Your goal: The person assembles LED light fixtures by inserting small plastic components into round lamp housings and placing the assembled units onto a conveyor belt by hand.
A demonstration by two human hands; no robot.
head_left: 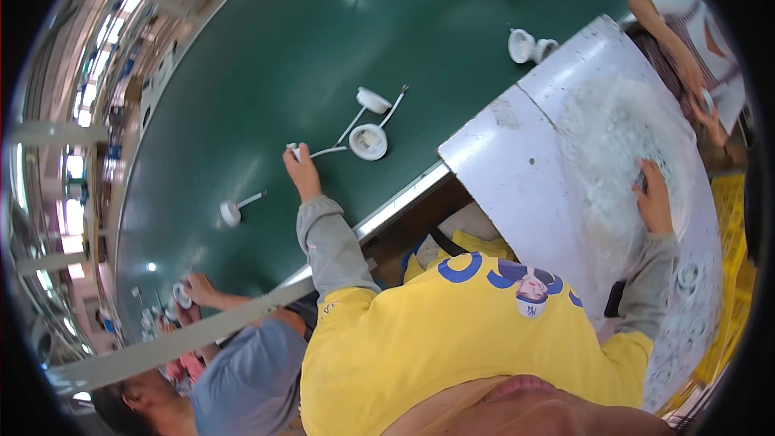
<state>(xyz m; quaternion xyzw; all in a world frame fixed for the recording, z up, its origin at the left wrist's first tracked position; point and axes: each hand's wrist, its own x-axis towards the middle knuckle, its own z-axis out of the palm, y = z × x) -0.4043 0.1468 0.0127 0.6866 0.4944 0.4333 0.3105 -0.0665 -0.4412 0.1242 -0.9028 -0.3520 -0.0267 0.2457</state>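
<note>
Over the green surface, my left hand [304, 173] pinches a small white piece [294, 148] between thumb and fingers. A white cable [329, 151] runs from beside that hand toward a round white lamp housing [368, 142], whose open side faces up. Close by lies another white housing [373, 100], tipped on its side, with white cables around it. My right hand [656, 200] reaches into a clear plastic bag [605, 161] spread over the white tabletop [508, 161]. Its fingers are curled against something dark and small that I cannot make out.
The green conveyor belt [266, 81] carries more white lamp parts [231, 213]. At the far right a co-worker's hand [710, 117] holds a small white thing. On the lower left another person [250, 379] handles a round white part [182, 295]. A yellow crate [731, 218] stands beyond the tabletop.
</note>
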